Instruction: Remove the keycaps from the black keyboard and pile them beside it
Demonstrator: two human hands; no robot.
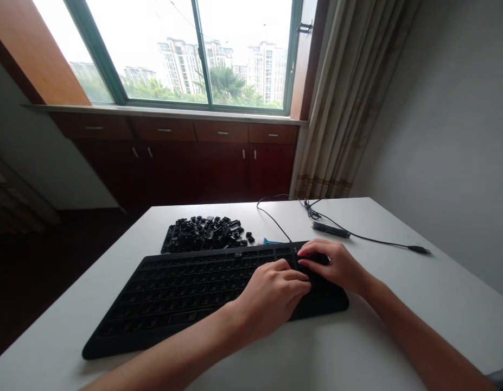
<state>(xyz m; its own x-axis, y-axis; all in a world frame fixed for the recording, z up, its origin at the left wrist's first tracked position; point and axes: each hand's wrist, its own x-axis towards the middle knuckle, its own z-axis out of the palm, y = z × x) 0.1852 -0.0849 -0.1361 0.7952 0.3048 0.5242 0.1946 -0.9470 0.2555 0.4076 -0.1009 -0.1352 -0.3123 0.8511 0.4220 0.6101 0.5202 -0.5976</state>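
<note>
White desk under a window; left hand and right hand curled, side by side, pressing on keyboard; keycaps beyond, gripping nothing visible.

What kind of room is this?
Probably a home or office room: a white table with a black keyboard under both hands, dark wooden cabinets below a window showing apartment towers.

We are resting our left hand and right hand on the black keyboard, with loose keycaps lying behind it.
</note>
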